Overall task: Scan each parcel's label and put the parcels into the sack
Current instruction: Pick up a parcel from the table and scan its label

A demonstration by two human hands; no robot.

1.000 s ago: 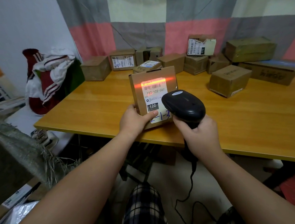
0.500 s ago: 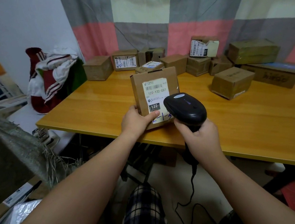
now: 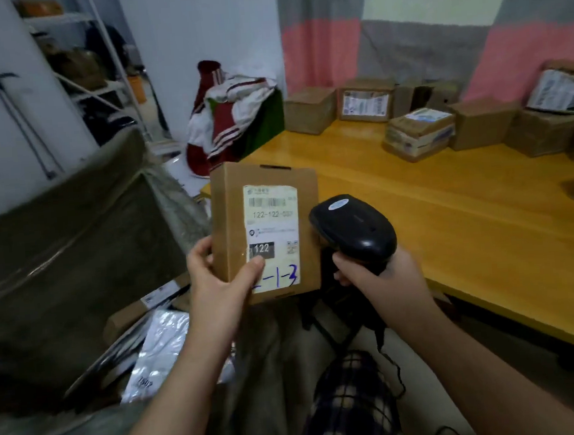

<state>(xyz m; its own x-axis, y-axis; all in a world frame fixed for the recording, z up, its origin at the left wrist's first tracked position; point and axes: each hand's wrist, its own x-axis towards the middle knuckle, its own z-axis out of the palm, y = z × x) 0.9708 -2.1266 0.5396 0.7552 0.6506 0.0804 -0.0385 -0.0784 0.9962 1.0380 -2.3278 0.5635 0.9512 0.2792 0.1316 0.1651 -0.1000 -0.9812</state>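
My left hand (image 3: 217, 284) grips a flat brown parcel (image 3: 231, 221) by its lower left corner, thumb on the white label (image 3: 272, 218) that reads 122. The parcel is upright in the air, off the table's left end and above the sack. My right hand (image 3: 376, 279) holds the black corded scanner (image 3: 355, 229) just right of the parcel; no red beam shows. The big grey-green sack (image 3: 57, 242) stands open at the left, with a silver mailer (image 3: 156, 358) and a flat cardboard parcel (image 3: 128, 319) inside.
The yellow wooden table (image 3: 468, 223) runs to the right, with several brown parcels (image 3: 416, 131) along its far edge by the checked curtain. A heap of red and white clothing (image 3: 229, 119) sits beyond the table's left end. Metal shelving (image 3: 96, 78) stands at the back left.
The red scan beam went out. The parcel was lifted off the table and carried left toward the sack, and my view turned left with it. The scanner stayed in my right hand.
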